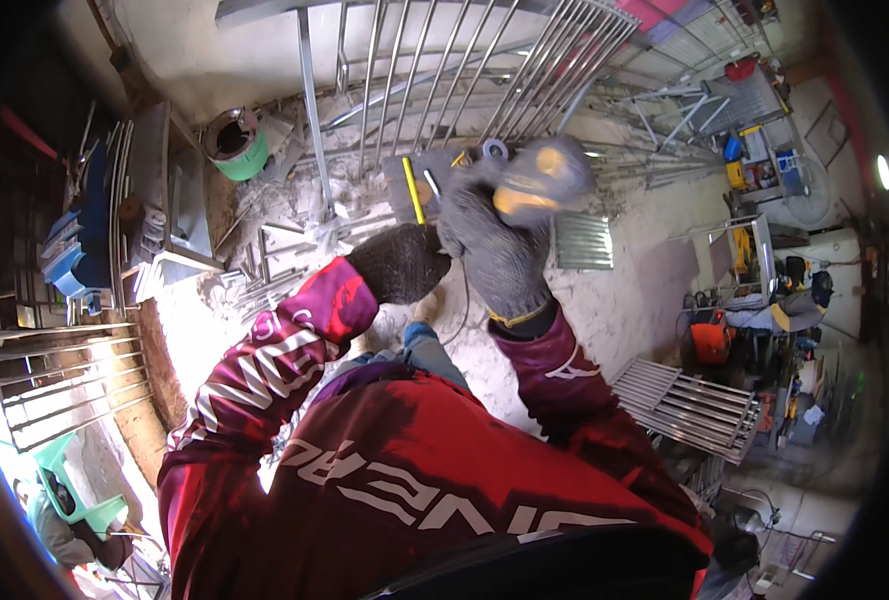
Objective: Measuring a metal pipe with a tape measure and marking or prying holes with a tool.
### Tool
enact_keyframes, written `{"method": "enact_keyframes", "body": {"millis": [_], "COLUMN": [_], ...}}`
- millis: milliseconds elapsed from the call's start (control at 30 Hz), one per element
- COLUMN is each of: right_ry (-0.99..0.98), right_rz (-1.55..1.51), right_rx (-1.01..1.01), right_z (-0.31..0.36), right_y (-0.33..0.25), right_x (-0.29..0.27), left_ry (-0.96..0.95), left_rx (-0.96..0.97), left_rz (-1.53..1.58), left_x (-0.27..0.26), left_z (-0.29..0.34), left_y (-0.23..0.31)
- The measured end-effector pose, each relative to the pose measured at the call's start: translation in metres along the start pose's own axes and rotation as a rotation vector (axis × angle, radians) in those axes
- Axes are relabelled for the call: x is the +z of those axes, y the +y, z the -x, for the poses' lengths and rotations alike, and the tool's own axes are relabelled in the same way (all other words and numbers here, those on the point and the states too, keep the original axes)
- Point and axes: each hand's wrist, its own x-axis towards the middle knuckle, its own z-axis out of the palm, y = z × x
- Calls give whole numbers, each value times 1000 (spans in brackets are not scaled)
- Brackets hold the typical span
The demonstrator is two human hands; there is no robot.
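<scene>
R hand (494,240)'s gripping a blurry power tool (546,178), can't tell abt L hand (404,264), & that cord (468,298) dangling close could prob snag n yank it imo.

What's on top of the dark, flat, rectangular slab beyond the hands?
On the slab: a straight yellow stick, a short whitish stick, a small yellow item. The grey-gloved right hand hides part; can't see beneath.

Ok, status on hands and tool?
Right hand gripping blurred yellow-grey power tool. Left hand close beside, hold unclear. Metal bars beyond.
</scene>
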Motion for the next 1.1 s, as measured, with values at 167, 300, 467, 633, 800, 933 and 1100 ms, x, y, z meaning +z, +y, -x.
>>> {"method": "enact_keyframes", "body": {"millis": [167,300,467,633,800,933,1100], "right_ry": [-191,90,-180,-467,-156,-133,-238], "right_rz": [-539,311,-378,-712,-610,-110,-645], "right_rx": [-54,-93,-180,-169,-12,18,1], "right_z": [28,18,27,-1,-18,-23,-41], "right_y": [-35,-7,-11,-8,-41,4,-21], "right_x": [-7,-11,-46,-59,-27,-34,-24], "left_ry": [-2,-35,-76,-50,23,-21,-22], "left_rx": [-43,-160,-148,-172,32,-139,-225], "left_rz": [7,94,107,-26,-101,140,160], "left_x": [8,0,-13,-10,-12,-19,-21], "left_z": [1,1,-3,-2,-2,0,0], "left_y": [-20,12,10,10,-15,8,10]}}
